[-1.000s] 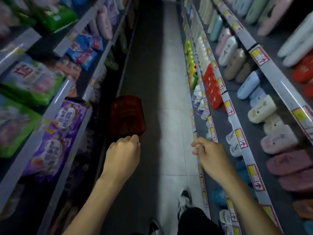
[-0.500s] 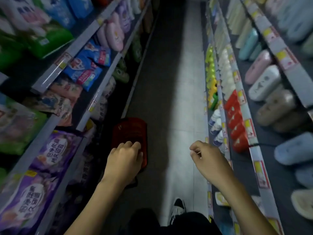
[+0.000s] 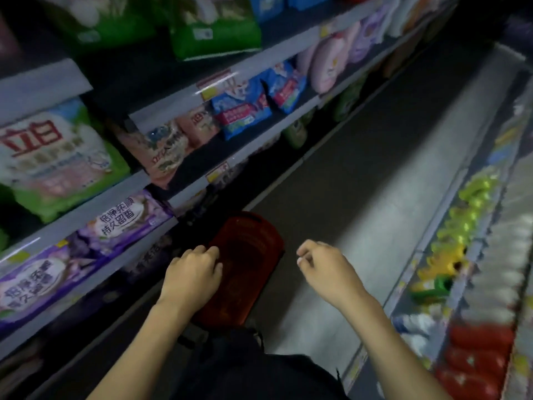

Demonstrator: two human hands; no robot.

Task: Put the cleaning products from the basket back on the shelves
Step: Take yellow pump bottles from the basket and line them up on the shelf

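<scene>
- Here, our left hand reaches forward on a nearly straight arm, knuckles up. Its grip is pressed together into a loose fist with nothing visible inside. It overlaps the near left edge of the red basket, but we cannot tell whether it touches it.
- Our right hand is held out at about the same height over the floor, grip curled in, thumb near the forefinger, holding nothing.
- The red basket is ribbed plastic and stands on the aisle floor just beside the foot of the left shelves. Its inside is too dark for us to tell what lies in it.
- The left shelves carry purple detergent bags, green-and-white bags above them, and blue bags farther along.
- The right shelves hold blurred yellow-capped bottles and red packs.
</scene>
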